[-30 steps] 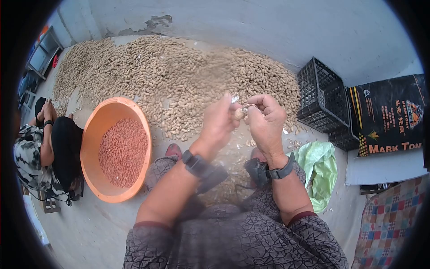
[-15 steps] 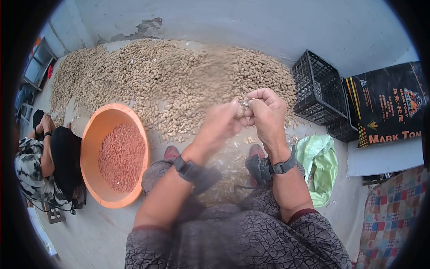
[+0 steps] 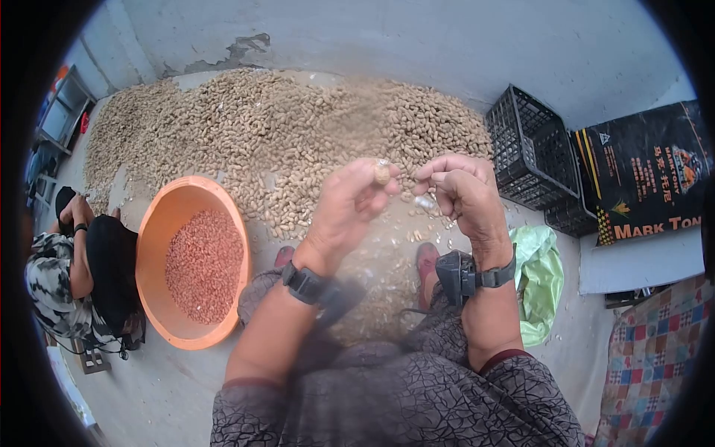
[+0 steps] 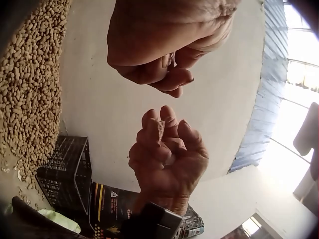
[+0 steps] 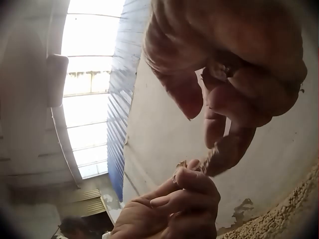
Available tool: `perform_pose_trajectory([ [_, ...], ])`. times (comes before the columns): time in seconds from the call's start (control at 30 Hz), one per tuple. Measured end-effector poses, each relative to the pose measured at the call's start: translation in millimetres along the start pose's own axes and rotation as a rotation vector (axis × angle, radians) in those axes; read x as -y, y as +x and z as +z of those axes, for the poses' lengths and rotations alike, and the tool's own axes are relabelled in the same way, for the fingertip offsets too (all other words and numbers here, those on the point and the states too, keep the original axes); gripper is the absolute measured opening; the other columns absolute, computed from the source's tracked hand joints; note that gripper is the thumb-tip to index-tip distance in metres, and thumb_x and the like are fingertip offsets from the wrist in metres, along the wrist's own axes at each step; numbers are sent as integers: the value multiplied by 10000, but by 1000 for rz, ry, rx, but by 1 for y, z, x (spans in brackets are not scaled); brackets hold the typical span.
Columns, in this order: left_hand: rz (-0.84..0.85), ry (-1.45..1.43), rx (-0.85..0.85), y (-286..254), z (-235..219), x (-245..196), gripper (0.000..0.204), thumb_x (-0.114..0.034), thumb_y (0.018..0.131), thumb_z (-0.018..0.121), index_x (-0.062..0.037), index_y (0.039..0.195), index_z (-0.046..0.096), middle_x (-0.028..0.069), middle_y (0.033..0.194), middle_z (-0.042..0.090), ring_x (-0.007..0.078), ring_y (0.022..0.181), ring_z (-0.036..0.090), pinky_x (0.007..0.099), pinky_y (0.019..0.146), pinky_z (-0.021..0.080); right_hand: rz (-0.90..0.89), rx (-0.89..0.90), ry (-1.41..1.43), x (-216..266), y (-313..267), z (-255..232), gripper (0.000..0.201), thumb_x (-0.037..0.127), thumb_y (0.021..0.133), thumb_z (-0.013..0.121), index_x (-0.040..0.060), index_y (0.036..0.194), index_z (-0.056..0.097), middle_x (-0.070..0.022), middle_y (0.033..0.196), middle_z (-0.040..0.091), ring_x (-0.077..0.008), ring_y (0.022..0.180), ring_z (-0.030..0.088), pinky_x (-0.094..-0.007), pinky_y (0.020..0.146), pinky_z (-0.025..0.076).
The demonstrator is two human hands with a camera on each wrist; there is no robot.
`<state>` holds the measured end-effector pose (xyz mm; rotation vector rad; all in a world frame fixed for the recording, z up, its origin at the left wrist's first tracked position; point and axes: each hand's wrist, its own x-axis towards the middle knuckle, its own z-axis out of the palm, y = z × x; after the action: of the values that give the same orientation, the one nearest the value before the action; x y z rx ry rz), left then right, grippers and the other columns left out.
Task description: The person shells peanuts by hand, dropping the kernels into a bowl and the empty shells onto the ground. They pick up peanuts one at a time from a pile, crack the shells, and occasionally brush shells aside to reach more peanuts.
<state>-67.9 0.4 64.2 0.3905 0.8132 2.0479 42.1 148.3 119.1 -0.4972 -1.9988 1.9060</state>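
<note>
My left hand (image 3: 344,207) pinches a tan peanut (image 3: 382,173) between thumb and finger, level with the right hand. A short gap parts the two hands in the head view. The right hand (image 3: 471,195) has curled fingers, and a pale bit of peanut shell (image 3: 425,201) shows blurred just under them. In the left wrist view, a shell piece (image 4: 159,130) sticks up between the right fingers. Something light shows inside the curled right hand in the right wrist view, mostly hidden. Behind the hands spreads a large heap of unshelled peanuts (image 3: 261,127).
An orange basin (image 3: 197,340) of reddish peanut kernels (image 3: 205,264) stands on the floor at left, with a seated person (image 3: 56,272) beyond it. Black crates (image 3: 525,153), a black printed sack (image 3: 644,179) and a green bag (image 3: 540,287) are at right.
The hands were together around a peanut half a second ago and have now drawn apart, left hand leftward and right hand rightward. The view has shifted slightly.
</note>
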Motion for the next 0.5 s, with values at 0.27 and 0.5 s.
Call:
perform_pose_trajectory([
  [0.27, 72, 59, 131, -1, 8, 2, 253, -171, 909, 492, 23, 1012, 616, 41, 820, 604, 42, 580, 413, 175, 494, 312, -26, 52, -25, 1, -4, 21, 329, 182, 793, 701, -13, 1047, 625, -29, 770, 656, -15, 560, 507, -168, 470, 381],
  [0.5, 101, 295, 67, -2, 13, 8, 274, -173, 946, 457, 30, 1055, 605, -12, 769, 576, 29, 559, 411, 167, 512, 344, 45, 188, 178, -7, -3, 30, 323, 160, 793, 688, -6, 1059, 614, -22, 704, 625, -27, 534, 527, -152, 412, 365],
])
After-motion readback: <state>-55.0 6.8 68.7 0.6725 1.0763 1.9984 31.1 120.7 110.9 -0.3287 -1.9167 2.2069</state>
